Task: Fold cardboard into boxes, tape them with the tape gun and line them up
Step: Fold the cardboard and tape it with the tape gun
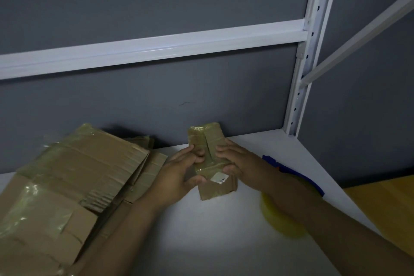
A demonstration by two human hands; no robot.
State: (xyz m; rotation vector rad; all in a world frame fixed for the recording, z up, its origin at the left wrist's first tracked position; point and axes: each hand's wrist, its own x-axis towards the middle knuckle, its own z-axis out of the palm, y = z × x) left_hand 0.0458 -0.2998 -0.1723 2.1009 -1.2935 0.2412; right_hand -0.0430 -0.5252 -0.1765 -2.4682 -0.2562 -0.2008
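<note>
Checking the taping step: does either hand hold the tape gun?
No, the left hand and right hand grip the small cardboard box; the tape gun lies on the table.

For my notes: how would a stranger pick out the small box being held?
On the white shelf, right of the flattened cardboard pile, the left hand and right hand hold a small box. Only it is narrow, with a white label.

The white label [219, 179] on the small box [208, 152] is unreadable.
</note>
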